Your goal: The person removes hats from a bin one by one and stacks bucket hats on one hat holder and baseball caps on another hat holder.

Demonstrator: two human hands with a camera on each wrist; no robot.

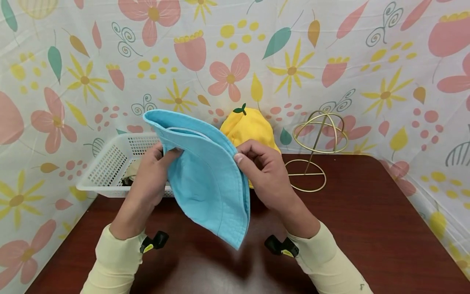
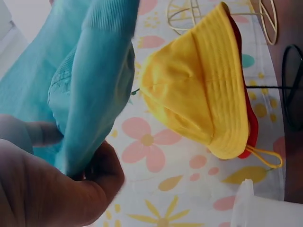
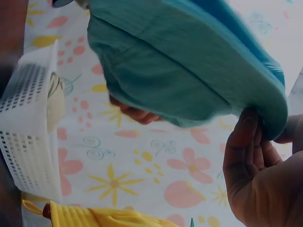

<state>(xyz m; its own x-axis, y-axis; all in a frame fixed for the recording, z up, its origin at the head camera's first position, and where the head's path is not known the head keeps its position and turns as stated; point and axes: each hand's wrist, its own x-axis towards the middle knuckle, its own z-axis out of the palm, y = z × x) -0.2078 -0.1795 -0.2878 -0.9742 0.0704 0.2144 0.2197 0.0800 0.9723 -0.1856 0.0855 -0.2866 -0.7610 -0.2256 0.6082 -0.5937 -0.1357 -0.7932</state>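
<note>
A light blue bucket hat [image 1: 205, 175] is held up in front of me, its brim folded together and its crown partly flattened. My left hand [image 1: 152, 173] pinches it at the left side, thumb on the outer cloth. At the brim's right edge, my right hand [image 1: 266, 175] grips the fabric between thumb and fingers. In the left wrist view the hat [image 2: 99, 85] hangs from my left hand [image 2: 61, 184]. The right wrist view shows my right hand [image 3: 260, 175] pinching the brim's corner. Behind the blue hat is a yellow bucket hat [image 1: 249, 126] with a green leaf on top.
A white plastic basket [image 1: 106, 163] at the back left holds some beige cloth. To the right stands a gold wire hat stand [image 1: 306, 175]. The dark wooden table [image 1: 374, 228] meets a flower-print backdrop [image 1: 227, 41]. A black wire base [image 2: 293, 87] supports the yellow hat.
</note>
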